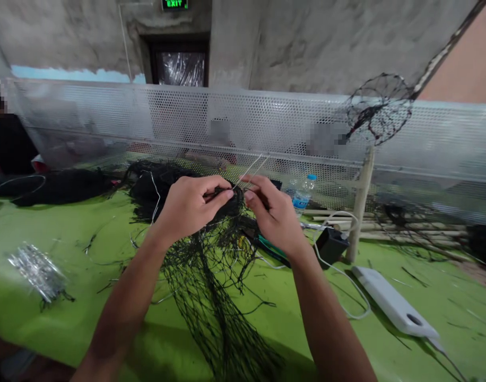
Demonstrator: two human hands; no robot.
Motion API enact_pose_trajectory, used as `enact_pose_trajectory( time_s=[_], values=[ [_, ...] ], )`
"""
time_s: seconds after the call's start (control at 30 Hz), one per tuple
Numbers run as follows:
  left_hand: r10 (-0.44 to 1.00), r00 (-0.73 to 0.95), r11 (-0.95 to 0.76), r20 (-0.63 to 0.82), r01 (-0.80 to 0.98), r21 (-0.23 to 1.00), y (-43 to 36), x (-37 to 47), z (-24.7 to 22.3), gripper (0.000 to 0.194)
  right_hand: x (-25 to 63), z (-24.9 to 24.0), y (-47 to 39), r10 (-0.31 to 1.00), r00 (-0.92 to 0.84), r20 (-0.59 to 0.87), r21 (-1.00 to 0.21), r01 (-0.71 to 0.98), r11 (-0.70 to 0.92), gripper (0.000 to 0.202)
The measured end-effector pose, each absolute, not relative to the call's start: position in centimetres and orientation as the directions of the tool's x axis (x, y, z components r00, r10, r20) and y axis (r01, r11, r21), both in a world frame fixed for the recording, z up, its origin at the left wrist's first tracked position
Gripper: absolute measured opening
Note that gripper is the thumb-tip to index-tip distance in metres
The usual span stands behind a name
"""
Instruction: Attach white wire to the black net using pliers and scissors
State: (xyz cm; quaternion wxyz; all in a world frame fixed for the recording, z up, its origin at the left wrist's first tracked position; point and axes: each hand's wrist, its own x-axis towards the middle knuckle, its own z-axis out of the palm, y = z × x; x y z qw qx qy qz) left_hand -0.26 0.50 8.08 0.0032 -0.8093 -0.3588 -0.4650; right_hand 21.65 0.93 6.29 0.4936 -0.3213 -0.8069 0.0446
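Note:
My left hand (193, 204) is closed in a pinch on the gathered top of a black net (211, 286). My right hand (275, 209) is just to its right, thumb and index finger pinching the same dark bunch. A thin silver wire (251, 168) rises from between the two hands, its two strands slanting up to the right. Below the hands the net hangs in loose mesh and spreads down over the green table toward me. What the fingertips grip exactly is partly hidden. Pliers with green handles (272, 249) lie behind my right wrist.
Black net piles (159, 183) lie behind my left hand. A bundle of silver wire pieces (38, 270) sits at left. To the right are a water bottle (304, 195), black box (331, 246), upright wooden stick (361, 204) and white power bank (394, 302). A perforated metal screen (179, 114) stands behind.

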Motion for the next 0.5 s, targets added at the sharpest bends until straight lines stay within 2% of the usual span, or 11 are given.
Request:
enact_pose_trajectory(
  time_s=[0.13, 0.27, 0.5],
  values=[
    [0.579, 0.381, -0.771, 0.721, 0.543, 0.333, 0.2, 0.0, 8.1, 0.021, 21.4, 6.9, 0.0, 0.499, -0.376, 0.781, -0.298, 0.477, 0.827, 0.024],
    [0.587, 0.409, -0.786, 0.699, 0.494, 0.371, -0.2, -0.1, 8.3, 0.025, 21.6, 7.2, -0.4, 0.485, -0.366, 0.794, -0.284, 0.483, 0.828, 0.023],
    [0.605, 0.353, -0.792, 0.714, 0.366, 0.489, -1.6, -0.5, 8.9, 0.025, 21.7, 7.6, -1.3, 0.461, -0.307, 0.832, -0.284, 0.478, 0.831, 0.021]
  ],
)
